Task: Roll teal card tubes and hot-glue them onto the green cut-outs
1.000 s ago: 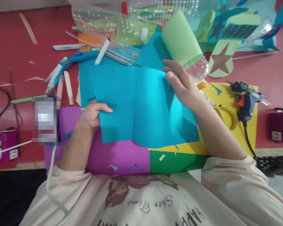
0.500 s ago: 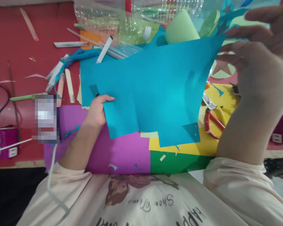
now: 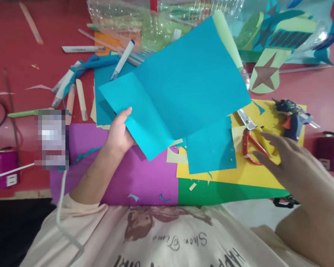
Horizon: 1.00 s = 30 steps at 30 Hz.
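A large blue sheet of paper (image 3: 189, 85) with a fold line across its left part is held up by my left hand (image 3: 121, 131). The thumb lies on top of the sheet's lower left edge and the other fingers are hidden beneath it. My right hand (image 3: 286, 159) hovers at the right with fingers and thumb apart, holding nothing. Just under its fingertips lie scissors (image 3: 248, 128) with red and yellow handles; whether they touch is unclear. A smaller blue paper piece (image 3: 211, 148) lies below the big sheet.
Purple (image 3: 153, 178), yellow (image 3: 264, 181) and green (image 3: 225, 193) sheets cover the near table. White markers (image 3: 122, 59) and a blurred phone (image 3: 53, 139) are at left. Clear plastic bottles (image 3: 114, 15) lie at the back, and a glue gun (image 3: 293, 124) at right.
My right hand has let go of the blue sheet's upper right corner and come down toward the scissors. The sheet has turned clockwise in my left hand.
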Motion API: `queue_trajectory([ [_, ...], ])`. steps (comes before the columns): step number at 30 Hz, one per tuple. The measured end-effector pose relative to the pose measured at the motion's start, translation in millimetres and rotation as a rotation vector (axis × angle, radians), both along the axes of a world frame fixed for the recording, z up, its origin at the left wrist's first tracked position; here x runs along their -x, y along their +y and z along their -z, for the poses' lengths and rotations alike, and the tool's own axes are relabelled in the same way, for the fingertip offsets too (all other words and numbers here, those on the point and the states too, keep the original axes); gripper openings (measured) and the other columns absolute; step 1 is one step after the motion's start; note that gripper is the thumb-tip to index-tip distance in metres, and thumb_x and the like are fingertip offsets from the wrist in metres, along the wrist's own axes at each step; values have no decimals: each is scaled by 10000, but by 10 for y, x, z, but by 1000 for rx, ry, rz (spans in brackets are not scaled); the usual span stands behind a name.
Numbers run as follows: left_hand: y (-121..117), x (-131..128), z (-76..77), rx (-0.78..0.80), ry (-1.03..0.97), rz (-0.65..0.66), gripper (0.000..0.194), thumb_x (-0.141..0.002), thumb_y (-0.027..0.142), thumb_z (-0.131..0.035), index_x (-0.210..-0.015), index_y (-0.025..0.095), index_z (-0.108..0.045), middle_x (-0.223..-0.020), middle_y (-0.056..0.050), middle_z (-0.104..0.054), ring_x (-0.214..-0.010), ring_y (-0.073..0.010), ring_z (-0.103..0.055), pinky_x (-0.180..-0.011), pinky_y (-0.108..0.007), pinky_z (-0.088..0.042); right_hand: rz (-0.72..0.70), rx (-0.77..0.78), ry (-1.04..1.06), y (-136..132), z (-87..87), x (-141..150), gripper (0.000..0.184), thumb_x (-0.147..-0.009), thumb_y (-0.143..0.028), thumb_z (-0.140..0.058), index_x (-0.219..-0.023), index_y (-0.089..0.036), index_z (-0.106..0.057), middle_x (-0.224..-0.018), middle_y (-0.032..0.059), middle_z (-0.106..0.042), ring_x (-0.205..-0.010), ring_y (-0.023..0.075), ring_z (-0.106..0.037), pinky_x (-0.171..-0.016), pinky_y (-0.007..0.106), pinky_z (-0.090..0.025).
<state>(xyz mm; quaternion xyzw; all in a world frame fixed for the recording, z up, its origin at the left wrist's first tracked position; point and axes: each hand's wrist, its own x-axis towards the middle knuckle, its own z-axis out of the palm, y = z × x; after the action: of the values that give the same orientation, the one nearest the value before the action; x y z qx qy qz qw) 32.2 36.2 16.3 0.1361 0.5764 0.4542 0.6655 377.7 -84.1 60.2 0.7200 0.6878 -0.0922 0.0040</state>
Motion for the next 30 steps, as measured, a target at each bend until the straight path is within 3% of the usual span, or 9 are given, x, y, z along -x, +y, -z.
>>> queue_trajectory([
  [4, -74, -8, -11, -13, -65, -50, 188, -861, 263, -539, -1000, 196, -646, -1056, -48, -729, -1278, -248, -527, -1084, -392, -435, -34, -45, -95, -272, 252, -23, 551, -919, -444, -337, -1360, -135, -452, -1151, 193, -642, -1010, 347, -641, -852, 501, -539],
  [9, -98, 2, 17, -19, -73, -74, 173, -875, 240, -524, -955, 175, -663, -1054, -76, -728, -1293, -256, -510, -1088, -391, -431, 72, -80, -125, -251, 354, 9, 537, -863, -363, -399, -1327, -106, -480, -1125, 204, -613, -1023, 362, -607, -879, 501, -521],
  [12, -89, 20, 37, -18, -40, -110, 182, -872, 214, -511, -957, 186, -670, -1047, -62, -731, -1283, -248, -521, -1083, -371, -437, 206, -48, -154, -138, 360, -30, 583, -827, -382, -436, -1348, -123, -463, -1145, 216, -583, -1060, 387, -585, -880, 535, -509],
  [15, -91, 34, 40, -36, -13, -134, 193, -853, 178, -528, -988, 176, -666, -1033, -46, -731, -1283, -236, -520, -1085, -372, -438, 211, 38, -160, -3, 356, -71, 590, -809, -352, -458, -1371, -173, -462, -1063, 189, -591, -1001, 369, -597, -879, 540, -497],
  [20, -107, 29, 12, -41, -27, -135, 209, -841, 159, -546, -1019, 152, -657, -1022, -44, -730, -1269, -230, -533, -1091, -378, -436, 260, 129, -107, 174, 355, -97, 680, -713, -326, -551, -1384, -273, -450, -1027, 128, -600, -901, 311, -619, -783, 431, -518],
  [22, -109, 26, 1, -44, -35, -118, 216, -844, 177, -550, -1032, 155, -654, -1026, -54, -730, -1260, -236, -542, -1086, -379, -440, 298, 146, -70, 215, 354, -76, 632, -696, -318, -537, -1324, -264, -495, -1011, 120, -627, -828, 291, -626, -722, 400, -506],
  [27, -102, 40, 13, -76, -16, -70, 298, -850, 239, -544, -1125, 160, -628, -1082, -76, -720, -1254, -254, -548, -1078, -397, -443, 353, 123, -1, 201, 270, -47, 541, -630, -336, -492, -1152, -227, -583, -945, 114, -665, -832, 297, -624, -702, 393, -471],
  [30, -98, 58, 34, -107, 6, -74, 335, -852, 247, -543, -1172, 173, -609, -1118, -63, -712, -1257, -255, -545, -1085, -406, -432, 492, 123, 117, 75, 156, -115, 549, -551, -362, -537, -1088, -267, -602, -836, 72, -652, -770, 279, -624, -674, 397, -473],
])
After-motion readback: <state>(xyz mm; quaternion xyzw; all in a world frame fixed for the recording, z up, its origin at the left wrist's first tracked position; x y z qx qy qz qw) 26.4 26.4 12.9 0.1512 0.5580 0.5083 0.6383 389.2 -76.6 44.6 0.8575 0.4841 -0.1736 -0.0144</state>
